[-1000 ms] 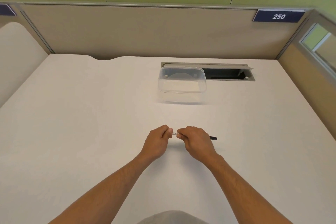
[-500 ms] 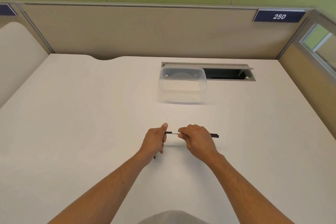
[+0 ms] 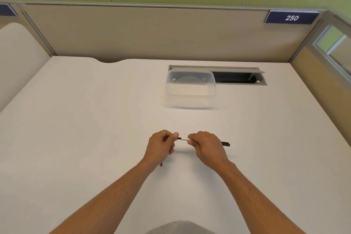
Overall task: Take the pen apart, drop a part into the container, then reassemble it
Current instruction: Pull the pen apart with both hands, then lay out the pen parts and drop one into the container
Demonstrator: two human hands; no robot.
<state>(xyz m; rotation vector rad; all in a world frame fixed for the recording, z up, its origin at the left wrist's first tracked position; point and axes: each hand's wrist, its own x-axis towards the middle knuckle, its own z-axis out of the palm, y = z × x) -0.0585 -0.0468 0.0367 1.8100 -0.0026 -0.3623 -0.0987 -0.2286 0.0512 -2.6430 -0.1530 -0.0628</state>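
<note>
Where a second ago the fists met with barely a sliver of white between them, the pen [image 3: 183, 139] now shows a short black-and-white stretch at lower centre of the frame, its dark rear end poking right past the knuckles. Right hand [image 3: 206, 147]: clamped round the barrel. Left hand [image 3: 161, 146]: pinched on the other end, drawn leftward. A small dark piece [image 3: 161, 164] lies on the desk [image 3: 85, 119] under the left wrist; what it is cannot be told. Judgement: pulling-apart under way. Container [image 3: 190, 89]: clear, upper centre, well apart, with no pen part visible inside.
</note>
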